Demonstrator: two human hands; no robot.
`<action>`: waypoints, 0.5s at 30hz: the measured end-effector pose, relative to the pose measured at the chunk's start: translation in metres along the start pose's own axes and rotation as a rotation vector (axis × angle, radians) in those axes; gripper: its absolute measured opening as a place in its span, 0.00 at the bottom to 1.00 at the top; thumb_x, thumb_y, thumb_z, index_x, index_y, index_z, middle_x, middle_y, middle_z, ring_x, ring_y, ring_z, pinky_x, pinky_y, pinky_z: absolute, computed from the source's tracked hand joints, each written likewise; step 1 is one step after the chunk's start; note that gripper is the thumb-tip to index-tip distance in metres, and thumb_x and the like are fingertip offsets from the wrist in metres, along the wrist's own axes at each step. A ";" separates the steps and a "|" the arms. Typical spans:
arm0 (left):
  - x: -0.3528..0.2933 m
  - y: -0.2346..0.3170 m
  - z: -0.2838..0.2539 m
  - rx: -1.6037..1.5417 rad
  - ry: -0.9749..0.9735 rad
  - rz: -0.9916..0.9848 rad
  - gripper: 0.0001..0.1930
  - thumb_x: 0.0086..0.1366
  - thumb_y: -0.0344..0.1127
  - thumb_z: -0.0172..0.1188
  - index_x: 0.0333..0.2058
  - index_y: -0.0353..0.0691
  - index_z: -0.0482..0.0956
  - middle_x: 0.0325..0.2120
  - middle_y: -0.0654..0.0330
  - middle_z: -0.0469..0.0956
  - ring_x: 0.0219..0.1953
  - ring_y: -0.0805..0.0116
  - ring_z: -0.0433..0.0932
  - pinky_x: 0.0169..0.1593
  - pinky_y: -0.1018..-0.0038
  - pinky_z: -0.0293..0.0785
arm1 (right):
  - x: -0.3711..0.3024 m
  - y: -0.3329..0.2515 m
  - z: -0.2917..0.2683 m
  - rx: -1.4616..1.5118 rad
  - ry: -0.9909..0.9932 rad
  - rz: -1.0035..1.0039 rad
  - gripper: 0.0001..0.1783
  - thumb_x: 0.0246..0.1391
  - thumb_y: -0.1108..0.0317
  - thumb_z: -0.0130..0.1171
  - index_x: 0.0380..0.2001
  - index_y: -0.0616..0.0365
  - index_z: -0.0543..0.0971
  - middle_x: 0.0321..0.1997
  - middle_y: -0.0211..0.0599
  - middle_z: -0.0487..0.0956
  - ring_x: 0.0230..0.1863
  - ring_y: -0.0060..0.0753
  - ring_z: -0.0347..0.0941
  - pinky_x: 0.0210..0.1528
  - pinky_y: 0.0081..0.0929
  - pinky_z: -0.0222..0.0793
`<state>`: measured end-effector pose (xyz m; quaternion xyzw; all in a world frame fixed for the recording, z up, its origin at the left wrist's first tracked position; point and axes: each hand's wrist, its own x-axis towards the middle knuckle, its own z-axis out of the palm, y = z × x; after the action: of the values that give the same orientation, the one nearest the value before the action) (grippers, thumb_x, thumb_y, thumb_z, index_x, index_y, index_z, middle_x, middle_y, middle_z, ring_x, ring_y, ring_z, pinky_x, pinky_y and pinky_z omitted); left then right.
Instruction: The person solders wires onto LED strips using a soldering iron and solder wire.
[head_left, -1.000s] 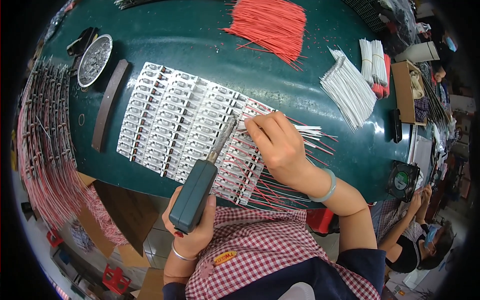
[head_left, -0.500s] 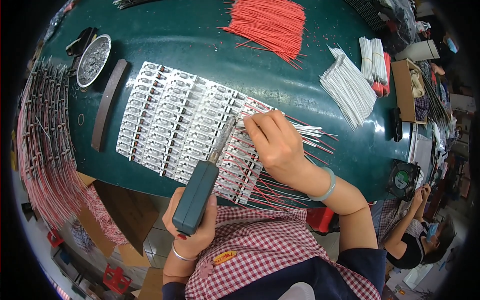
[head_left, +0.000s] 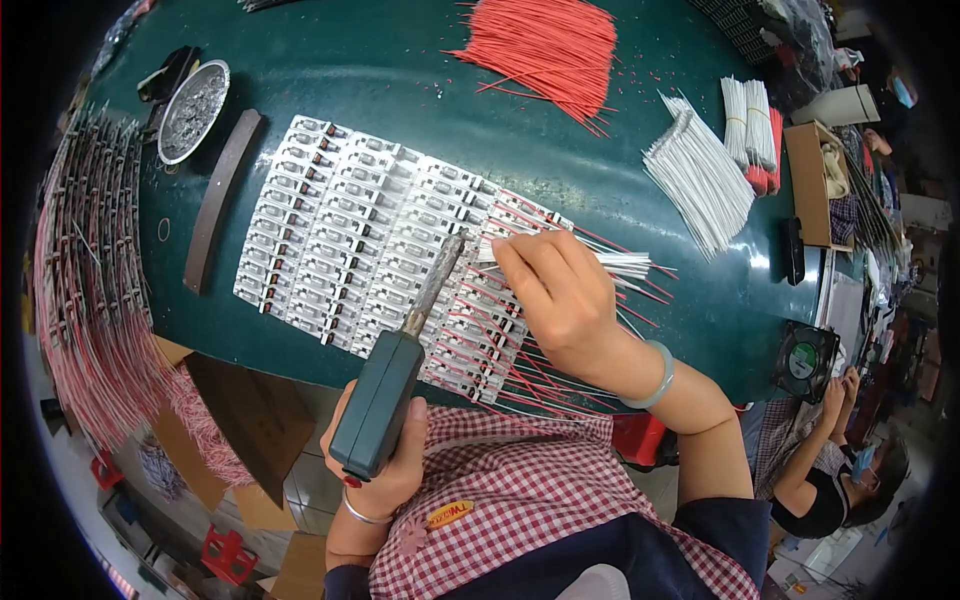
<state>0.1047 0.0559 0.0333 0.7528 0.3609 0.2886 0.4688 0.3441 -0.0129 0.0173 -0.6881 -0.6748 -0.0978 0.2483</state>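
My left hand [head_left: 397,478] is wrapped round the dark green handle of a soldering gun [head_left: 378,402]. Its crusted grey tip reaches over a panel of white connector-like modules [head_left: 330,215], laid out in rows. Close to the tip, my right hand [head_left: 568,300] pinches a bunch of white wires [head_left: 625,264] whose loose ends trail out to the right. Red wires [head_left: 470,345] and more white ones are spread along the panel's right-hand column, running toward me. My fingers partly cover the spot where tip and white wires meet, so I cannot tell whether they touch.
Piles of red wires [head_left: 545,50] and white wires [head_left: 697,180] lie at the back. A metal bowl [head_left: 193,112] and a curved brown bar [head_left: 222,200] are on the left, beside hanging wired strips [head_left: 90,270]. A small fan [head_left: 808,362] stands right, near another person [head_left: 835,480].
The soldering gun's body has shifted slightly left, with its tip still near my right fingers. My right hand has moved a little to the right, still pinching white wires.
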 end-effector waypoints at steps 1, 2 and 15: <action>0.000 0.000 0.000 0.001 0.001 -0.001 0.12 0.57 0.23 0.67 0.40 0.27 0.81 0.34 0.50 0.81 0.31 0.60 0.82 0.35 0.73 0.76 | -0.001 -0.002 0.000 0.014 0.001 0.008 0.22 0.39 0.74 0.59 0.41 0.75 0.79 0.40 0.45 0.77 0.39 0.40 0.73 0.35 0.31 0.72; -0.001 0.001 0.000 -0.003 0.002 -0.002 0.12 0.56 0.22 0.67 0.40 0.27 0.81 0.34 0.49 0.81 0.31 0.60 0.82 0.35 0.73 0.76 | -0.001 -0.002 0.001 0.015 0.001 0.008 0.22 0.39 0.74 0.59 0.41 0.75 0.79 0.40 0.45 0.77 0.39 0.40 0.73 0.35 0.31 0.72; -0.002 0.000 -0.002 0.042 -0.098 -0.064 0.10 0.54 0.21 0.68 0.37 0.28 0.81 0.35 0.50 0.81 0.30 0.58 0.82 0.34 0.73 0.77 | 0.002 -0.007 0.002 0.013 -0.070 0.018 0.23 0.39 0.75 0.59 0.42 0.75 0.78 0.39 0.45 0.77 0.37 0.40 0.73 0.36 0.31 0.73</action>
<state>0.1021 0.0557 0.0343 0.7640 0.3672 0.2285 0.4789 0.3374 -0.0102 0.0178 -0.6955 -0.6775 -0.0673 0.2297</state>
